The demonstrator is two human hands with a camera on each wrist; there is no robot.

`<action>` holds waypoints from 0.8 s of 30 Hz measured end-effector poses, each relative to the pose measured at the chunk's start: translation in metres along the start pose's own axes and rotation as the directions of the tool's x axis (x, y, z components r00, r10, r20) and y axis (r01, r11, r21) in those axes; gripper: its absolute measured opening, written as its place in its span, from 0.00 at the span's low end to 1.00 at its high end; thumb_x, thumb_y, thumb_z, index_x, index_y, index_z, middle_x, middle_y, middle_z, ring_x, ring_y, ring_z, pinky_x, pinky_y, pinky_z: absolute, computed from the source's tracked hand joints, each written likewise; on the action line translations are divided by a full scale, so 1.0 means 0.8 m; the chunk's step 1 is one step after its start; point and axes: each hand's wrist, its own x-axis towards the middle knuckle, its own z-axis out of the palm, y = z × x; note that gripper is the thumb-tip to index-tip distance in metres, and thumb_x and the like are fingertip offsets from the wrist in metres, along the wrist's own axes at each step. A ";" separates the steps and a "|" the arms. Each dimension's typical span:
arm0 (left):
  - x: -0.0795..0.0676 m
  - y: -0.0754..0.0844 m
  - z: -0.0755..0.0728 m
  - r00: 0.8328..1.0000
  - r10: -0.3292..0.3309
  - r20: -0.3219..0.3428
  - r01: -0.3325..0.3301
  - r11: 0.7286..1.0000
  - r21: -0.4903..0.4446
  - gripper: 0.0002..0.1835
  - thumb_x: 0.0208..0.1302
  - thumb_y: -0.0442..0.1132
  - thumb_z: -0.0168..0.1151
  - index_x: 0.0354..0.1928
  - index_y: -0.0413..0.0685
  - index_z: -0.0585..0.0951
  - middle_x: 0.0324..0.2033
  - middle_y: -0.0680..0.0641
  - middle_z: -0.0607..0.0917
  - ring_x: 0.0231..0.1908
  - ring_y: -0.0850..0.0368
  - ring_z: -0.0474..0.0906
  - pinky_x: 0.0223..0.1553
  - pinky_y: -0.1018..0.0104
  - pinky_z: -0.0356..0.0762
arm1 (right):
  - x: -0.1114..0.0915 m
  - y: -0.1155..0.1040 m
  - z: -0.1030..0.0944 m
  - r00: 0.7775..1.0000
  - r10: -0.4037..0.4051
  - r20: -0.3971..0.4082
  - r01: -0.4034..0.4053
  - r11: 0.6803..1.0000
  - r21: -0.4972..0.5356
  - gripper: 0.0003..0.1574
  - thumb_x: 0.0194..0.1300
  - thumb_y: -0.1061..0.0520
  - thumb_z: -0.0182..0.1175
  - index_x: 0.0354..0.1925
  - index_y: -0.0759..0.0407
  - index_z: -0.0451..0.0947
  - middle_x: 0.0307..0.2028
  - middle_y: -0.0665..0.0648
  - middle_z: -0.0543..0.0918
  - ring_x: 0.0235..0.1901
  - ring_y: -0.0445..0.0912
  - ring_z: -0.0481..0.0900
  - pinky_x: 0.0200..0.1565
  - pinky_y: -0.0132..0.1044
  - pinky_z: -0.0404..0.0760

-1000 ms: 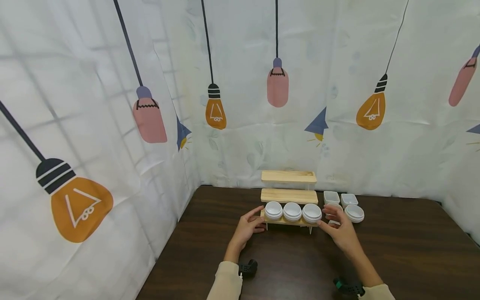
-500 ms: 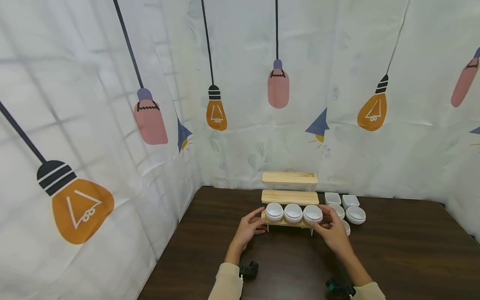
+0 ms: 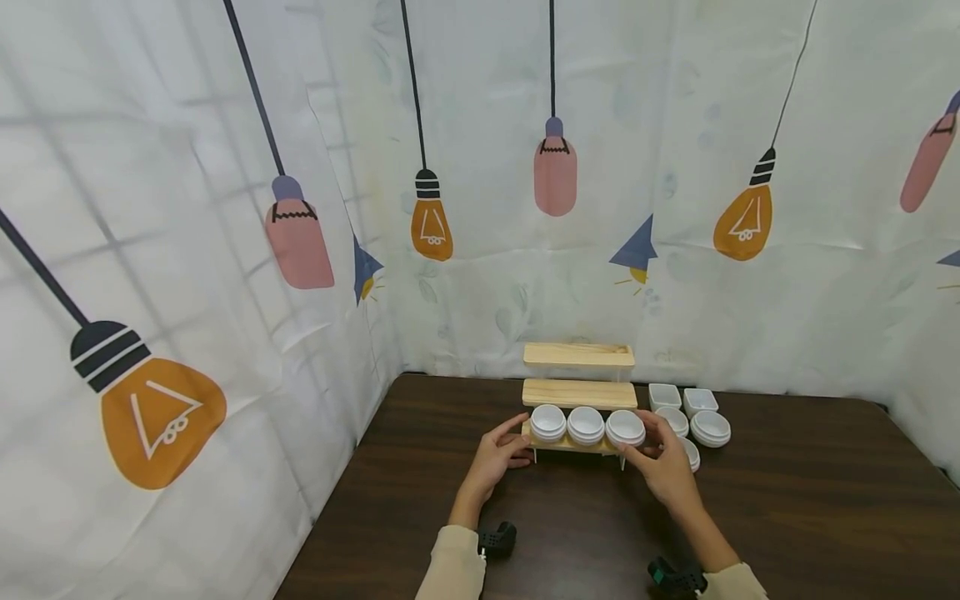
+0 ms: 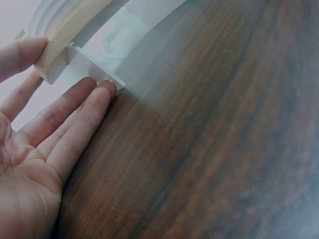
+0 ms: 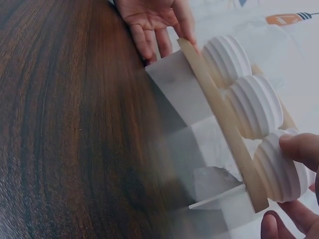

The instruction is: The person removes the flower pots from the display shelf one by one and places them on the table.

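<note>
At rack (image 3: 576,446) right end, right hand (image 3: 660,463) unmoved since half-second ago.

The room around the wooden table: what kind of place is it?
Probably a staged recording booth, not a kitchen: printed lightbulb curtains enclose the dark table, and both hands touch a wooden rack of white bowls.

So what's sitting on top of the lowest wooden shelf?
Three round white bowls sit in a row on the lowest shelf. The right hand touches the rightmost bowl; the left hand holds the shelf's left end. The insides look white, but whether anything lies in them cannot be told.
</note>
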 end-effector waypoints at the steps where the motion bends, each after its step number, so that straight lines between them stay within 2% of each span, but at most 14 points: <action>1: 0.000 0.000 0.000 1.000 0.001 0.000 -0.001 1.000 0.000 0.28 0.73 0.42 0.64 0.73 0.50 0.73 0.48 0.40 0.88 0.41 0.48 0.88 0.46 0.53 0.89 | 0.000 0.000 0.000 1.000 -0.003 0.000 0.003 1.000 0.004 0.38 0.62 0.60 0.74 0.68 0.59 0.72 0.57 0.63 0.81 0.46 0.30 0.73 0.44 0.23 0.78; 6: 0.001 -0.001 0.001 1.000 0.003 0.002 -0.004 1.000 0.010 0.30 0.73 0.43 0.64 0.74 0.48 0.72 0.48 0.40 0.88 0.40 0.49 0.88 0.46 0.54 0.89 | -0.002 -0.002 -0.005 1.000 -0.011 0.000 0.011 1.000 0.018 0.38 0.62 0.59 0.74 0.68 0.59 0.72 0.57 0.62 0.80 0.45 0.31 0.74 0.44 0.22 0.78; 13: 0.001 0.002 0.003 1.000 0.006 0.001 -0.006 1.000 0.015 0.28 0.73 0.44 0.64 0.73 0.52 0.73 0.49 0.40 0.88 0.41 0.49 0.88 0.46 0.54 0.89 | -0.001 -0.009 -0.013 1.000 -0.030 0.001 0.029 0.998 0.060 0.38 0.60 0.60 0.75 0.67 0.60 0.73 0.56 0.62 0.80 0.43 0.31 0.76 0.43 0.21 0.79; 24: 0.002 -0.002 -0.001 1.000 0.002 -0.004 -0.002 1.000 0.015 0.28 0.73 0.44 0.64 0.73 0.53 0.73 0.50 0.40 0.88 0.42 0.49 0.88 0.47 0.54 0.89 | 0.003 -0.011 -0.021 0.998 -0.034 0.057 0.030 0.997 0.075 0.38 0.61 0.59 0.75 0.66 0.62 0.73 0.58 0.62 0.78 0.45 0.33 0.77 0.43 0.23 0.79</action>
